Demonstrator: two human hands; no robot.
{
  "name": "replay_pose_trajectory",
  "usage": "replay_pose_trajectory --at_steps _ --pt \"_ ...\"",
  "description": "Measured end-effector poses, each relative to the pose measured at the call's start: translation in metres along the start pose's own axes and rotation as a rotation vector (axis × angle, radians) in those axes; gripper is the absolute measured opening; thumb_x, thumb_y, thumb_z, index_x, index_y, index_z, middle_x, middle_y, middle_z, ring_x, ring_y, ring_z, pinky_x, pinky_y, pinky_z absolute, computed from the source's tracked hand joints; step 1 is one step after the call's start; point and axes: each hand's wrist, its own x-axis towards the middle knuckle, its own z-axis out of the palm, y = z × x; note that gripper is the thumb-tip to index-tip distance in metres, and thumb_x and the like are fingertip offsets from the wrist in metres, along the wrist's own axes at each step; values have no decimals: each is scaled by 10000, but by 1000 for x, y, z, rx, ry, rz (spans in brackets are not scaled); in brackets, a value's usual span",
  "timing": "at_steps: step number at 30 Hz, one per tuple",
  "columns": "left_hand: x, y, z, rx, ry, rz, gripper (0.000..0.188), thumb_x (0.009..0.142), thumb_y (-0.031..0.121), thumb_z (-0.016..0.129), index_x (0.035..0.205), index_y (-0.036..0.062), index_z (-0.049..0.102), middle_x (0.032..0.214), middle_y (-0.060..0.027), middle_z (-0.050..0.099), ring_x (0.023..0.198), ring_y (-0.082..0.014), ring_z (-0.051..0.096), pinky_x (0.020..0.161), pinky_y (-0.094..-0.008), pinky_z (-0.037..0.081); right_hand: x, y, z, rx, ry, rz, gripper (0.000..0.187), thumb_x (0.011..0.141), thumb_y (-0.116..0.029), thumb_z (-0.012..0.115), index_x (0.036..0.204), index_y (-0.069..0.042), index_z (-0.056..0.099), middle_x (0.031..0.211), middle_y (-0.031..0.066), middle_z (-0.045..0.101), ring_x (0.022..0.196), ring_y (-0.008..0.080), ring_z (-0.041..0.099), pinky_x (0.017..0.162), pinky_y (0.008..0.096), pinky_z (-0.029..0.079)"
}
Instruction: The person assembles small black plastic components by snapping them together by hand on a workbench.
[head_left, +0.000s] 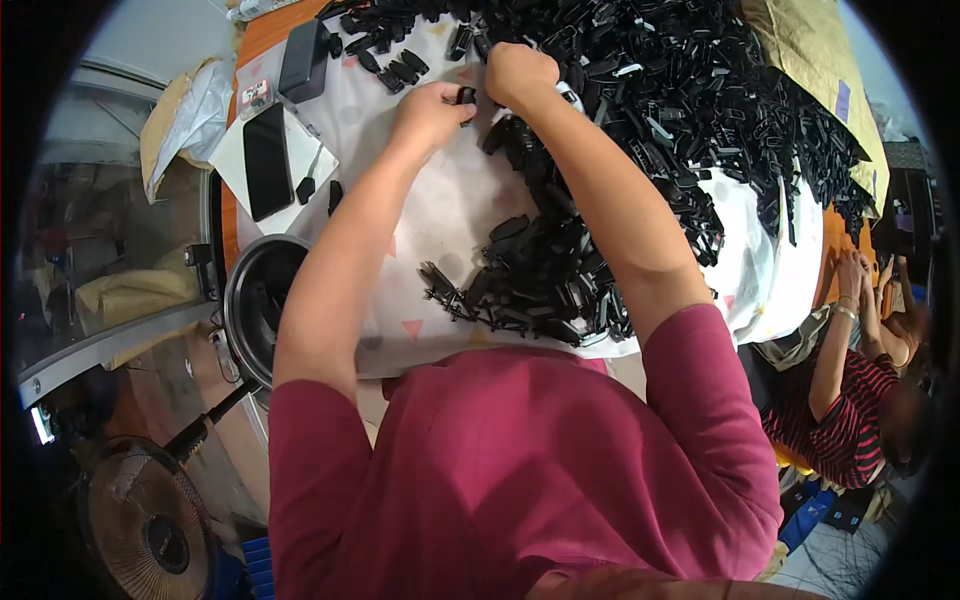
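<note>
My left hand is closed over the white cloth, pinching a small black plastic piece between thumb and fingers. Just right of it and a little farther off, my right hand is curled like a fist; what it holds, if anything, is hidden. The large heap of black plastic parts spreads beside and beyond my right hand. Another pile of black parts lies below my right forearm, near the table's front edge. A few loose black pieces rest beyond my left hand.
To the left lie a black phone on a white box and a dark grey case. A round black bin stands by the table's left edge, with a fan below. Brown paper sacking borders the heap. Another person sits at right.
</note>
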Motion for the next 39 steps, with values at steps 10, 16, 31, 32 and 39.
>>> replay_pose_trajectory --at_steps 10,16,31,32,39 --pt "-107 29 -36 -867 141 282 304 750 102 669 1026 1 591 879 -11 596 779 -55 512 712 -195 419 -93 -3 -69 1896 -49 -72 326 704 4 656 980 -8 482 745 77 554 560 149 539 509 264 458" --pt "-130 49 -36 -952 145 294 310 751 83 664 1038 13 570 852 6 584 701 -41 488 639 -169 394 -153 11 -71 1455 143 -319 283 764 -48 633 1044 -27 594 803 2 613 587 30 483 514 151 395" --pt "-151 61 -30 -1083 66 287 251 760 43 642 996 -14 576 897 -57 605 790 -107 554 731 -229 448 -186 30 -78 571 532 -673 383 696 99 593 1054 -38 592 805 102 567 682 197 562 577 252 453" --pt "-149 60 -31 -1082 59 292 251 760 43 642 996 -14 576 897 -57 605 790 -107 554 731 -229 448 -186 31 -75 568 537 -667 383 696 99 593 1054 -38 592 805 102 567 682 197 562 577 252 453" --pt "-146 76 -4 -1250 101 284 311 782 94 638 1061 -18 560 886 -30 599 764 -78 531 677 -193 432 -182 19 -43 762 870 -540 415 638 96 636 1021 -62 607 896 108 549 671 185 559 539 244 454"
